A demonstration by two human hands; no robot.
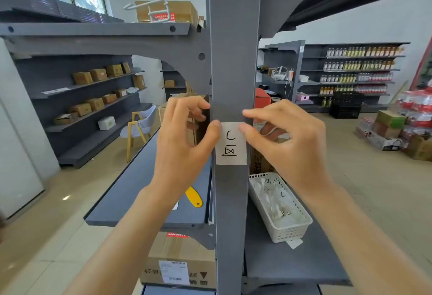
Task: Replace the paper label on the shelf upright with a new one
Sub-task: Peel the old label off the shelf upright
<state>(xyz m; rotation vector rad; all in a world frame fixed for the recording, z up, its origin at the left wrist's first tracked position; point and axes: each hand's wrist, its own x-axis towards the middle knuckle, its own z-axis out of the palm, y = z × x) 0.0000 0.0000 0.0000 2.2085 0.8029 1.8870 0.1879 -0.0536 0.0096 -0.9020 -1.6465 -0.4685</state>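
A grey shelf upright [233, 60] runs down the middle of the view. A white paper label [231, 147] with black handwritten marks lies flat on its front face. My left hand [184, 145] presses its thumb on the label's top left corner, the other fingers curled behind the upright's left edge. My right hand [287, 140] has its thumb on the label's top right corner, with its forefinger on the upright just above. A white plastic basket [289, 229] holding several more paper labels stands on the shelf at lower right.
A yellow tool [194, 197] lies on the grey shelf board [140, 196] to the left of the upright. A cardboard box [180, 264] sits on the shelf below. Shelves of boxes stand far left, shelves of bottles far right, a chair [140, 128] in the aisle.
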